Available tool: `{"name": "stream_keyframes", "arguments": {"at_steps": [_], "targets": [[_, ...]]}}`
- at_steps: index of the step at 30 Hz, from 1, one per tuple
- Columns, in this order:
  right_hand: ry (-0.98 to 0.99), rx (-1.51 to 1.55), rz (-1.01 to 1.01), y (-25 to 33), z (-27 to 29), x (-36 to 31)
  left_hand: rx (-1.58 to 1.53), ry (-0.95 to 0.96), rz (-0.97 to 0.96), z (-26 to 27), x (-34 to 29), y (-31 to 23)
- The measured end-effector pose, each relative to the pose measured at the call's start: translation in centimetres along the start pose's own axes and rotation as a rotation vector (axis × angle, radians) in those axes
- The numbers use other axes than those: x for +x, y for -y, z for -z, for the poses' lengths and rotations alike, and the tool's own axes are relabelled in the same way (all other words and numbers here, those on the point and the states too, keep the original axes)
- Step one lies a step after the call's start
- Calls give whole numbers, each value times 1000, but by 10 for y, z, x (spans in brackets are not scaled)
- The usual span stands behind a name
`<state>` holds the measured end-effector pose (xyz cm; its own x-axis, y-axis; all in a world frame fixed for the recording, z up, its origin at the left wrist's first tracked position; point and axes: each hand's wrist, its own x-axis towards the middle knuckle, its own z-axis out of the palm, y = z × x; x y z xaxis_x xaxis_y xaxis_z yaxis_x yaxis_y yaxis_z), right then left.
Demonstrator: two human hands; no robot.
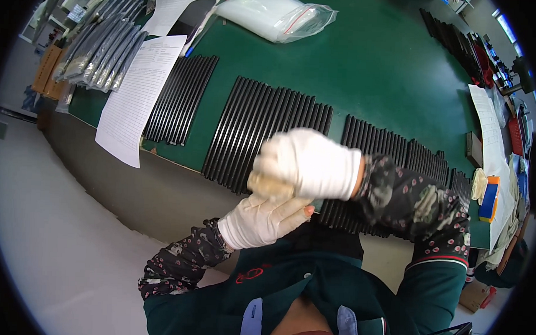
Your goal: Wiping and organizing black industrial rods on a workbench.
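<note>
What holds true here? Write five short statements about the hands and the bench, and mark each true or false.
1. Both hands wear white gloves. True: the left hand and the right hand are gloved.
2. The hands rest far apart. False: they meet above the bench edge.
3. Rows of black strips lie on the green table. True.
4. The printed sheet lies at the right end of the strips. False: it lies at their left, overhanging the edge.
5. The clear plastic bag sits between the hands. False: it lies at the far side.
</note>
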<state>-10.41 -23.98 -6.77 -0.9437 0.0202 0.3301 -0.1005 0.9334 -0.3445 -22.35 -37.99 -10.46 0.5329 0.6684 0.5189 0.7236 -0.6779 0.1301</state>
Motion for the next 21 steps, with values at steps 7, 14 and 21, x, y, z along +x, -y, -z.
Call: {"name": "stream_keyframes", "arguments": {"at_steps": [7, 14, 21], "targets": [[-216, -126, -115, -31, 15, -2, -28, -40, 18, -6, 0, -1], [-442, 182, -684, -37, 81, -47, -11, -44, -45, -4, 12, -10], [-307, 173, -1478, -52, 125, -137, -93, 163, 17, 13, 39, -40]]}}
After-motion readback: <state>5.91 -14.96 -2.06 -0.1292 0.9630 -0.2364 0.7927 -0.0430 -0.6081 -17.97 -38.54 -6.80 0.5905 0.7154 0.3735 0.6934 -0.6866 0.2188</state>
